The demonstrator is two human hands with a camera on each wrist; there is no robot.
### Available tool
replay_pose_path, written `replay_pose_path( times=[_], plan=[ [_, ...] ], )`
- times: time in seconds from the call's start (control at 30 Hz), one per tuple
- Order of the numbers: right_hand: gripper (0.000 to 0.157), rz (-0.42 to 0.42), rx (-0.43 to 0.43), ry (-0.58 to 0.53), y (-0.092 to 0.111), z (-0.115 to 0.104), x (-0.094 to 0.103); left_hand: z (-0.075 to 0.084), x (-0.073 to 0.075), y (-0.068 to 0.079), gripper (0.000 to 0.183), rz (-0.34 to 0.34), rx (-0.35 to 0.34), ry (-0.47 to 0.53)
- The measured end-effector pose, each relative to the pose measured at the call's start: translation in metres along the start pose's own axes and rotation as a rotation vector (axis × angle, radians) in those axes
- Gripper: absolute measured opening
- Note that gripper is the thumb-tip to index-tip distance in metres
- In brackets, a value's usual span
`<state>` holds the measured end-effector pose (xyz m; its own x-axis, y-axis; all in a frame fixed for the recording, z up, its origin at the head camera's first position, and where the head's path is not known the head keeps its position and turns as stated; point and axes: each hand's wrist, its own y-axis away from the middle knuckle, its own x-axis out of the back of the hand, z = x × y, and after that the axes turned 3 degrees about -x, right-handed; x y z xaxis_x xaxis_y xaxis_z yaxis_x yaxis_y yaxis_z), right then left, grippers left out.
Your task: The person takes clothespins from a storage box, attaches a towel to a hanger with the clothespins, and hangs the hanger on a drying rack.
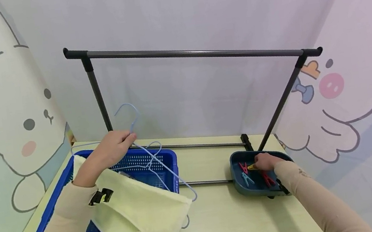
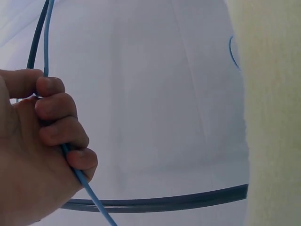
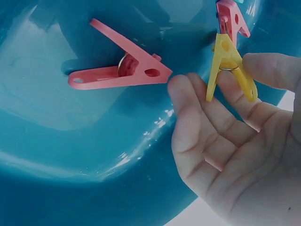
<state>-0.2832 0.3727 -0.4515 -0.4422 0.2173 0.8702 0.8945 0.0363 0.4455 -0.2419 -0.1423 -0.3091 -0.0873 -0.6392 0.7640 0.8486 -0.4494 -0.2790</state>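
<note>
My left hand (image 1: pixel 110 153) grips a light blue wire hanger (image 2: pixel 46 42) near its neck, its fingers curled round the wire in the left wrist view. A pale yellow towel (image 1: pixel 146 210) hangs over the hanger, draped in front of the blue basket. At the right, my right hand (image 1: pixel 266 161) reaches into a dark blue tub (image 1: pixel 242 190). Between thumb and fingers it pinches a yellow clothespin (image 3: pixel 245 85). One pink-red clothespin (image 3: pixel 108 81) lies on the tub's floor near the fingertips, and another (image 3: pixel 233 14) shows just behind the yellow one.
A light blue clothespin (image 1: pixel 247 179) lies in the tub. Behind both hands stands a dark metal rack with a horizontal rail (image 1: pixel 184 53). The blue basket (image 1: pixel 168 156) at left holds another hanger (image 1: pixel 159 176). Printed curtains surround the pale table (image 1: pixel 215 216).
</note>
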Motion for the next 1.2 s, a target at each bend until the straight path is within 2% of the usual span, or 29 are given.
replay_pose_path(
  times=[0.33, 0.5, 0.73, 0.93, 1.2],
  plan=[
    [0.011, 0.023, 0.023, -0.001, 0.001, 0.004, -0.001, 0.01, 0.013, 0.003, 0.04, 0.03, 0.025, 0.0],
    [0.008, 0.046, 0.038, 0.004, 0.001, 0.007, -0.002, 0.013, 0.018, 0.002, 0.04, 0.054, 0.01, 0.003],
    [0.009, 0.102, 0.063, 0.021, 0.002, 0.01, -0.001, 0.019, 0.025, 0.002, 0.04, 0.113, -0.036, -0.016],
    [0.01, 0.144, 0.096, 0.048, 0.007, 0.01, 0.001, 0.025, 0.03, 0.0, 0.04, 0.139, -0.028, -0.023],
    [0.013, 0.245, 0.144, -0.022, 0.019, 0.005, 0.01, 0.033, 0.038, -0.001, 0.039, 0.176, -0.028, -0.021]
  ],
)
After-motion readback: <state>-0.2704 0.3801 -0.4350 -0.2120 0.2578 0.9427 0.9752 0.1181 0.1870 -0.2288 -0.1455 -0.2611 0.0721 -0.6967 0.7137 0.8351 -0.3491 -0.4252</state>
